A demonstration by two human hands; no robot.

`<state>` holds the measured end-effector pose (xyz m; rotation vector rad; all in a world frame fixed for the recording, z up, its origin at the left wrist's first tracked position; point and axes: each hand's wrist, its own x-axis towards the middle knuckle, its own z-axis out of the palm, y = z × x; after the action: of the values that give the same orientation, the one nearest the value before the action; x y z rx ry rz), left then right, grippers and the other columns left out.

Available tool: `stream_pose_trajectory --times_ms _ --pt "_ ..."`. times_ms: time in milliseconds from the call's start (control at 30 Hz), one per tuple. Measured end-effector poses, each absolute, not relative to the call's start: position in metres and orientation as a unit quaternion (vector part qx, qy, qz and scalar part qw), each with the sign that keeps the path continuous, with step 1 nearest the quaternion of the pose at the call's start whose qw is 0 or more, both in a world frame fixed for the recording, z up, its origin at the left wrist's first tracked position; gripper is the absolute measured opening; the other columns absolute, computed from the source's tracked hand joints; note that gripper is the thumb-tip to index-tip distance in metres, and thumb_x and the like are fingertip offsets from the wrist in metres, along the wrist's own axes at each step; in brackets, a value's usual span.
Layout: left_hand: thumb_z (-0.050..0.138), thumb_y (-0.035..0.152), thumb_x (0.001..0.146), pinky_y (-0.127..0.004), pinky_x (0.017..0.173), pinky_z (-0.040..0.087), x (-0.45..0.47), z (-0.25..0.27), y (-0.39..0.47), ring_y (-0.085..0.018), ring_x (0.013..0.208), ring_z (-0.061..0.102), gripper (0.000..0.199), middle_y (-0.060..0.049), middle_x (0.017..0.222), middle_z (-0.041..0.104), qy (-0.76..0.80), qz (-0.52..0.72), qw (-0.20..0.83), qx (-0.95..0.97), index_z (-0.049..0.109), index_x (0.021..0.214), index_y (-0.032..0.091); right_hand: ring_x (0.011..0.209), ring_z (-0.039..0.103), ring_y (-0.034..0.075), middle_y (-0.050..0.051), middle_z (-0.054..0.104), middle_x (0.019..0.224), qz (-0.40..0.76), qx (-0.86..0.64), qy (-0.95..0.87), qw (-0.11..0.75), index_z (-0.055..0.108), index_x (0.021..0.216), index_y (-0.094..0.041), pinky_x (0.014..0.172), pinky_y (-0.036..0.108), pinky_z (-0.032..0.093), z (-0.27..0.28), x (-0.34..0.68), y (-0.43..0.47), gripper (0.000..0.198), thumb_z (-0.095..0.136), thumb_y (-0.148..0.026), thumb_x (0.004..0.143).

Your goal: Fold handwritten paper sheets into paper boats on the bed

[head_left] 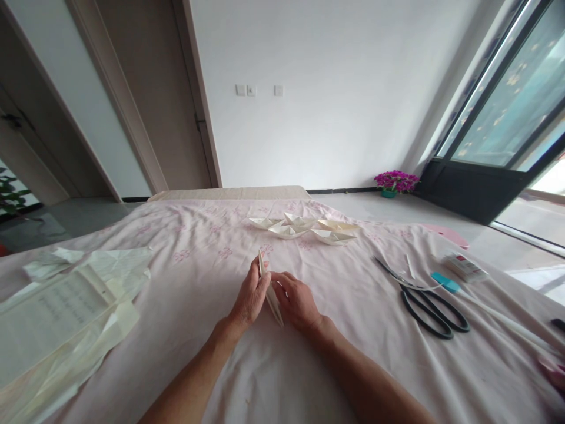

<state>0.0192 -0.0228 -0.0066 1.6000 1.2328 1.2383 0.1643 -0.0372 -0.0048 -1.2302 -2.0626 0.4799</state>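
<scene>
In the head view my left hand (251,293) is closed round a folded paper boat (273,303), which stands on edge and points away from me. My right hand (296,299) is at the boat's right side, fingers bent and fingertips against the paper near its middle. Whether the right fingers pinch the paper or only press on it is hidden. Beyond my hands, several finished paper boats (289,232) sit in a cluster on the pink-patterned cloth (198,282); one of them is more yellow.
Loose sheets and a pad of paper (57,312) lie at the left. At the right are black-handled scissors (435,312), a blue-and-white tool (445,282) with a long white strip, and a small white box (465,268). Pink flowers (396,181) stand on the floor beyond.
</scene>
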Motion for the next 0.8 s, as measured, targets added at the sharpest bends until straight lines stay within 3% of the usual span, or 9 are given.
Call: stream_pose_trajectory --times_ms 233,367,600,800 --pt "0.042 0.036 0.091 -0.034 0.103 0.036 0.027 -0.007 -0.026 -0.021 0.126 0.044 0.047 -0.014 0.135 0.046 0.469 0.497 0.353 0.64 0.035 0.134 0.017 0.084 0.061 0.013 0.002 0.063 0.105 0.099 -0.524 -0.788 0.307 0.041 0.135 -0.027 0.068 0.021 0.04 0.002 0.157 -0.047 0.051 0.047 -0.021 0.085" --pt "0.041 0.029 0.09 -0.033 0.107 0.031 0.029 -0.009 -0.027 -0.02 0.132 0.037 0.051 -0.012 0.143 0.04 0.477 0.498 0.357 0.63 0.031 0.139 0.019 0.084 0.062 0.015 0.001 0.066 0.102 0.088 -0.567 -0.768 0.286 0.049 0.127 -0.028 0.067 0.022 0.039 0.0 0.157 -0.043 0.046 0.045 -0.019 0.082" --pt "0.044 0.009 0.073 -0.034 0.094 0.041 0.032 -0.01 -0.031 -0.024 0.109 0.057 0.055 -0.01 0.123 0.059 0.564 0.469 0.311 0.605 0.048 0.127 0.019 0.088 0.063 0.017 0.001 0.066 0.112 0.083 -0.601 -0.743 0.284 0.056 0.118 -0.028 0.072 0.025 0.039 0.003 0.16 -0.038 0.042 0.043 -0.015 0.08" --pt "0.045 0.008 0.071 -0.032 0.089 0.043 0.037 -0.012 -0.033 -0.024 0.102 0.06 0.045 -0.006 0.106 0.067 0.581 0.472 0.282 0.601 0.06 0.111 0.023 0.084 0.065 0.018 0.0 0.069 0.102 0.095 -0.626 -0.739 0.231 0.06 0.115 -0.035 0.066 0.026 0.037 0.009 0.163 -0.035 0.032 0.045 -0.03 0.087"
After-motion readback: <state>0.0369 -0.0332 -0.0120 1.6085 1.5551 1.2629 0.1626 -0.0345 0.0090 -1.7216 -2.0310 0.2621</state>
